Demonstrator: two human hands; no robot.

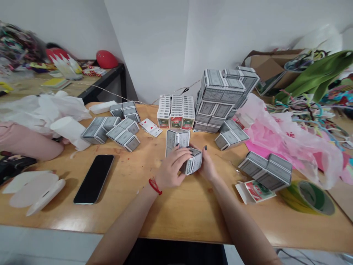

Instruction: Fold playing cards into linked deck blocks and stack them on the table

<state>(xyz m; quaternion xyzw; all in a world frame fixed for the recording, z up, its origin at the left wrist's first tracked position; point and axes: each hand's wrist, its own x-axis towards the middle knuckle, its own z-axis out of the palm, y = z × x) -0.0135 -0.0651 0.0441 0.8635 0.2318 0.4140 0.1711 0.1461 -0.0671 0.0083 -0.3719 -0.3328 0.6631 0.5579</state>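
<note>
In front of me is a block of grey-patterned playing card boxes (194, 162), with more of its boxes standing at its back left. My left hand (171, 168) lies over its near left side, fingers bent across the top. My right hand (209, 164) presses the right side, thumb up and the other fingers partly hidden behind it. Just beyond stand rows of card boxes (176, 121) with red and green fronts. A tall stack of grey card-box blocks (217, 101) rises to their right. A few loose playing cards (150, 127) lie left of the rows.
More grey blocks sit left (124, 134) and right (266, 169). An opened card box (259, 192) lies near a roll of yellow-green tape (309, 197). A black phone (94, 179), a pink bottle (30, 141) and a pink plastic bag (286, 136) are also on the table (176, 221).
</note>
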